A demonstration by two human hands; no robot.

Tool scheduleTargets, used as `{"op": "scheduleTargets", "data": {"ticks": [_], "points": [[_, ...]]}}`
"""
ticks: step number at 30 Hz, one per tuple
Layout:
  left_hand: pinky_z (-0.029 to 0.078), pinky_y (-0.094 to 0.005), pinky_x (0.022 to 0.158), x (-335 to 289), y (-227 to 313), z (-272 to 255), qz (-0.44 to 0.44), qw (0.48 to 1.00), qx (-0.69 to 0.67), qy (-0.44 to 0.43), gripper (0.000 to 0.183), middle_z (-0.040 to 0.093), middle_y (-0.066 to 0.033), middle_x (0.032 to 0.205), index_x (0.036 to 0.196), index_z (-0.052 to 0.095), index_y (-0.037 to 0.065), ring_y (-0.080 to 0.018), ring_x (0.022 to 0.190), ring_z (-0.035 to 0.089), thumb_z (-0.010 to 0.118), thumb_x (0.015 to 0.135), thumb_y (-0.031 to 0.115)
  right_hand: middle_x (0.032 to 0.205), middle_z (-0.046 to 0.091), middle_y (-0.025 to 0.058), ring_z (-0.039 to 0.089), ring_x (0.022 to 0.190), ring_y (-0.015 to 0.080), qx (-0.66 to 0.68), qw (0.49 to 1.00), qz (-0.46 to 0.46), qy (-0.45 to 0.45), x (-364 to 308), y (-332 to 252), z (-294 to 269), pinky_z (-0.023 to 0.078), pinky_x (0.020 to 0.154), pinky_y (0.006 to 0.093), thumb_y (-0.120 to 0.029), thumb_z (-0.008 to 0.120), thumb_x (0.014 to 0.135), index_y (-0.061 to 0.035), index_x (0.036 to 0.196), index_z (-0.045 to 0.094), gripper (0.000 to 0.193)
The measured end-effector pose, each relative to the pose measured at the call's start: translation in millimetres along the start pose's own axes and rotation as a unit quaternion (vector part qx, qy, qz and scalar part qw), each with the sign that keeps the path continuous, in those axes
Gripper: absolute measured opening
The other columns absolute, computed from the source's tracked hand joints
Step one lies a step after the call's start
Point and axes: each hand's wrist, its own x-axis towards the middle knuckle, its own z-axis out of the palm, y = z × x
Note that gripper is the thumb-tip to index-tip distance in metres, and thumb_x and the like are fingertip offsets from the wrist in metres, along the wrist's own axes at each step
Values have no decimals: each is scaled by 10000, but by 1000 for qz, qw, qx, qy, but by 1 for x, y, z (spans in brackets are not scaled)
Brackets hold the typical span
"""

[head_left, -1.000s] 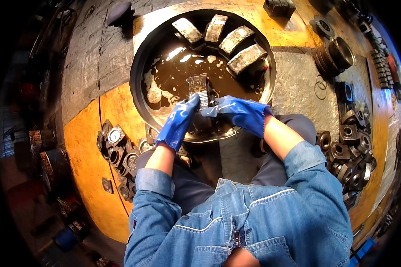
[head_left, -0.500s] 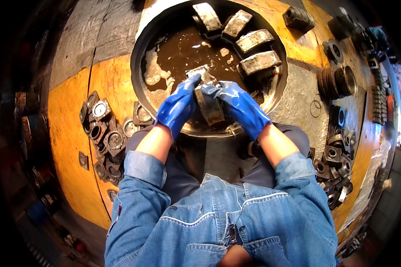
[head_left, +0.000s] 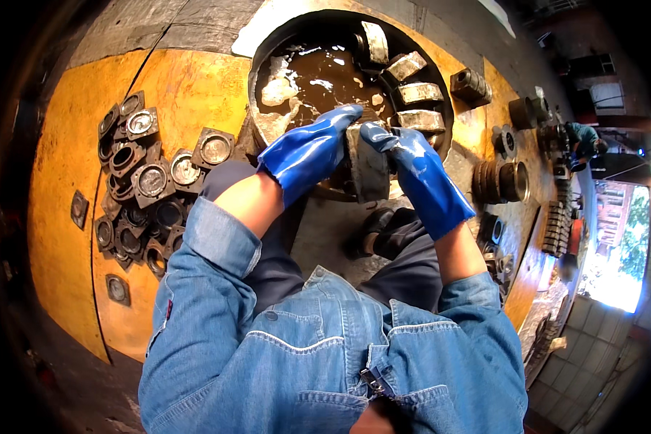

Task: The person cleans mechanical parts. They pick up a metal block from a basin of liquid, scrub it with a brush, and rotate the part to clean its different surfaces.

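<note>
In blue rubber gloves, my left hand (head_left: 304, 153) and my right hand (head_left: 421, 172) hold a grimy grey metal block (head_left: 369, 172) between them. It is tilted over the near side of a round dark basin (head_left: 441, 65). My left fingers lie along the block's far left edge, while my right fingers are bent over its far right corner. Brown liquid (head_left: 322, 90) with pale foam patches lies in the basin. Several similar wet metal blocks (head_left: 418, 92) line its right side. The gloves hide part of the held block.
Left of me, a heap of square metal parts with round openings (head_left: 152, 179) covers the yellow floor sheet (head_left: 61, 181). To the right are a ribbed metal part (head_left: 471, 87), stacked metal rings (head_left: 488, 181) and more parts. Another person (head_left: 584, 141) is at the far right.
The view has swung, so the basin and the left heap look shifted. The held block has come nearer my body, and my left fingers have straightened along it. My right hand keeps its grip.
</note>
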Motion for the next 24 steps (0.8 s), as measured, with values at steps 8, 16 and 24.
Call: {"op": "scheduleTargets", "data": {"ticks": [8, 16, 24], "points": [[389, -305, 1245, -31, 9, -11, 133, 872, 457, -116, 456, 496, -139, 1603, 1588, 451, 58, -189, 1487, 472, 357, 1162, 190, 782, 577, -18, 492, 767, 90, -69, 992, -106, 3, -46, -28, 16, 418, 673, 304, -451, 658, 1036, 0, 896, 712, 476], [376, -377, 1266, -65, 49, 9, 88, 855, 501, -99, 482, 470, -129, 1650, 1582, 487, 89, -261, 1484, 504, 490, 1116, 211, 858, 598, -57, 511, 819, 67, -14, 998, -57, 29, -58, -34, 43, 418, 725, 269, -446, 673, 1023, -42, 992, 735, 410], [498, -316, 1153, -48, 36, -7, -29, 959, 259, -107, 489, 587, -90, 1531, 1579, 491, 92, -173, 1381, 582, 526, 1126, 275, 886, 593, -35, 483, 825, 95, -82, 991, -43, 92, -66, -33, 61, 391, 733, 277, -444, 689, 1012, -32, 1013, 718, 413]]}}
